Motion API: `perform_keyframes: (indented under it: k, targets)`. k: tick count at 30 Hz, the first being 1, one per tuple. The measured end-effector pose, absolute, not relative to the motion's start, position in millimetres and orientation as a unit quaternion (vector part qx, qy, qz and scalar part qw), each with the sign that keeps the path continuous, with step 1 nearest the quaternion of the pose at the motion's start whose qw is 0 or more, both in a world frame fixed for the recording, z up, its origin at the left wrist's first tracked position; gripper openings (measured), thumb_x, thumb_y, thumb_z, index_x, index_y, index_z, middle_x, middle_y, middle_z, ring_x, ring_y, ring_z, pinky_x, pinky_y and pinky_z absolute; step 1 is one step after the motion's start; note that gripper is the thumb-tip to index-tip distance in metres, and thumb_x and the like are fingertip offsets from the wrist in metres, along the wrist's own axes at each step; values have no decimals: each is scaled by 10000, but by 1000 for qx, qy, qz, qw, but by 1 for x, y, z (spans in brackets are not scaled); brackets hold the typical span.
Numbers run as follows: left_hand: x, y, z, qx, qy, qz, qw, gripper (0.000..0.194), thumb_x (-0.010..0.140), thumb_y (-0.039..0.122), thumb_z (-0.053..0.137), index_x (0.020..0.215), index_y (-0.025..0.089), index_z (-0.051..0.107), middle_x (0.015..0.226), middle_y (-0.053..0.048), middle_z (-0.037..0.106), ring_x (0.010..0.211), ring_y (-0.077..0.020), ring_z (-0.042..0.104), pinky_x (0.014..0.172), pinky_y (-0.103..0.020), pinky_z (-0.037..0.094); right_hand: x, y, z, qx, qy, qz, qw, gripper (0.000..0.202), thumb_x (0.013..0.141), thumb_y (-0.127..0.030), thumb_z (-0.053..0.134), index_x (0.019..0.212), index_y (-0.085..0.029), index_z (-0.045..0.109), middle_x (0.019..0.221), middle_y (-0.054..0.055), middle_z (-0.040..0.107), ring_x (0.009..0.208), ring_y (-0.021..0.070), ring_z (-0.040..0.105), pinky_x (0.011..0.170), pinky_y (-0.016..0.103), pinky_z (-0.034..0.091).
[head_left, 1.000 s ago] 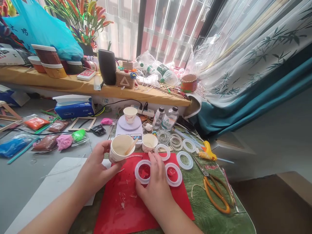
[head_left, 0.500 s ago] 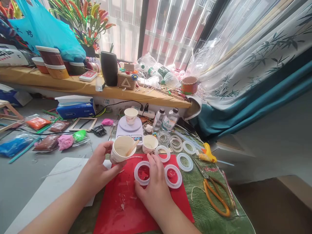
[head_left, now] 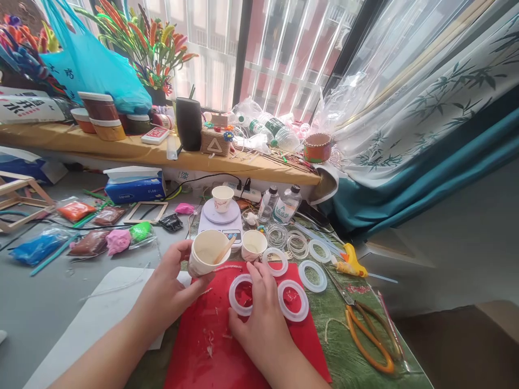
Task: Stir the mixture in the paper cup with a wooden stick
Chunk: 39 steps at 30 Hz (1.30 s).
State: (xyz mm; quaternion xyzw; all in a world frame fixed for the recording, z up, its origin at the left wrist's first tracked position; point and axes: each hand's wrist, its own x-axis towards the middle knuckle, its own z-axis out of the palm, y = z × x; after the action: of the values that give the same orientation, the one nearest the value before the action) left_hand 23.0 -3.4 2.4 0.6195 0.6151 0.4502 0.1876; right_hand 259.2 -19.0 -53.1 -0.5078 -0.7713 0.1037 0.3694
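My left hand (head_left: 178,286) is wrapped round a white paper cup (head_left: 198,265), which is tilted slightly over the red sheet (head_left: 198,346). A flat wooden stick (head_left: 225,248) leans inside that cup. Lower and to the right, my right hand (head_left: 261,308) rests on a translucent silicone ring mold (head_left: 235,294), thumb at its near rim and fingers over its right side. The fingers hide part of this ring. Close by on the right lies another ring mold (head_left: 293,300), and a third ring mold (head_left: 275,262) sits at the sheet's far edge.
Behind the hands stand a second paper cup (head_left: 254,245) and a kitchen scale (head_left: 221,216) bearing a small cup (head_left: 223,198). Two clear bottles (head_left: 286,205) are further back. Scissors (head_left: 371,335) and a yellow glue gun (head_left: 352,262) lie right; bagged clay (head_left: 38,247) lies left.
The view has shifted a little, so everything appears slightly further right and lower. Both hands keep the same hold on the cup and the ring mold.
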Motion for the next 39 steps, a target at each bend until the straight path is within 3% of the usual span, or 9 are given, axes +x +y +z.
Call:
perform_keyframes:
  k: [14, 22, 31, 39]
  targets:
    - [22, -5, 0, 603, 634, 450, 179, 603, 879, 640, 748, 1309, 237, 624, 1294, -130, 789, 1155, -348, 785, 935, -458, 654, 264, -16, -57, -509, -768, 101, 375, 956, 796, -79, 751, 1674, -228, 403, 1684, 210, 494, 1592, 419, 504, 1212, 584, 578]
    - [18, -4, -5, 612, 633, 437, 185, 640, 888, 650, 740, 1364, 247, 598, 1338, -139, 782, 1223, -358, 775, 986, -477, 648, 263, -18, -66, -517, -768, 92, 366, 953, 799, -95, 753, 1684, -243, 430, 1679, 192, 512, 1579, 438, 501, 1240, 650, 534]
    - [17, -2, -4, 615, 629, 441, 175, 582, 889, 613, 734, 1321, 243, 609, 1297, -130, 799, 1176, -351, 792, 953, -451, 659, 262, -17, -64, -520, -767, 90, 365, 948, 768, -75, 743, 1660, -228, 461, 1669, 193, 526, 1571, 429, 509, 1239, 623, 536]
    - [18, -3, -5, 609, 627, 451, 181, 647, 879, 640, 752, 1354, 229, 601, 1315, -139, 794, 1180, -358, 795, 945, -450, 663, 265, -16, -55, -496, -778, 136, 362, 963, 748, -46, 736, 1653, -234, 467, 1657, 192, 529, 1563, 413, 521, 1255, 594, 528]
